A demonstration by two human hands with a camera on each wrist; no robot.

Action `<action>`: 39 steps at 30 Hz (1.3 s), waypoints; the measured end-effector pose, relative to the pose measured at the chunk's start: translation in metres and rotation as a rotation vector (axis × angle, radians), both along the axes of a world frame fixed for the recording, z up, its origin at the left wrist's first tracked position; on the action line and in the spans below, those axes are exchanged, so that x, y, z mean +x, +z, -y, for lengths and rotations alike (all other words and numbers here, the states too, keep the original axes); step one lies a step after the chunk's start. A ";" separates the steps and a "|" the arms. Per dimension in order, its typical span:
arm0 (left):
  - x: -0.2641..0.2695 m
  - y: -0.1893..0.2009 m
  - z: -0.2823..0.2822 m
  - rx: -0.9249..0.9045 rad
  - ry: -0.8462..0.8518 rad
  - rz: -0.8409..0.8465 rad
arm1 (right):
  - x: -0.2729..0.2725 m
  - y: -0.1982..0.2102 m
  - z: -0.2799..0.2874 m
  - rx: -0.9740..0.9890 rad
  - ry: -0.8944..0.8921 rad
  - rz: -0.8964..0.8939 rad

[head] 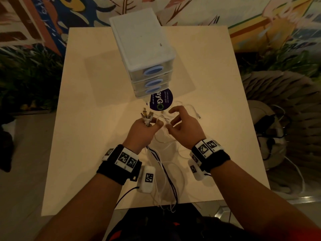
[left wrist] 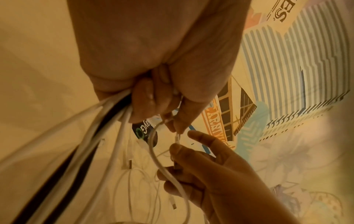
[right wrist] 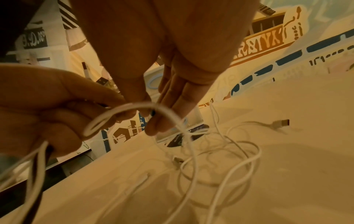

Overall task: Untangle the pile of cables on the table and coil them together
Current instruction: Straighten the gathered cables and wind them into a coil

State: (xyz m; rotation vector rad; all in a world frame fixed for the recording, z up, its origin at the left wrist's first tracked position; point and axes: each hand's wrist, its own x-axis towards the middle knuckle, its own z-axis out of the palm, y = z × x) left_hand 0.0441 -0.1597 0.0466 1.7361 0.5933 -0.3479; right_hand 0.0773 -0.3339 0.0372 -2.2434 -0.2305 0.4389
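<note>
My left hand grips a bundle of white and black cables, with the plugs sticking up above the fist and the cords trailing down past the wrist. A thick white cable loops out of that fist across the fingers of my right hand. The right hand is spread with fairly straight fingers that touch the loop without closing on it. More thin white cables lie tangled on the pale table under and beyond the hands. A loose USB plug rests to the right.
A white three-drawer unit with blue handles stands mid-table, just behind the hands, partly on a dark round sticker. Some cords hang over the table's near edge. On the floor to the right sits a round object with dark wires.
</note>
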 end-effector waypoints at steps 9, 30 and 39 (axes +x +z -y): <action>-0.002 -0.001 -0.004 -0.164 0.042 0.001 | 0.001 -0.002 0.009 -0.032 0.038 0.059; -0.004 0.017 0.000 -0.132 0.239 0.116 | -0.001 -0.005 0.004 -0.221 0.176 0.153; -0.018 0.026 -0.007 -0.350 0.203 0.249 | 0.006 -0.011 0.013 -0.218 0.096 0.075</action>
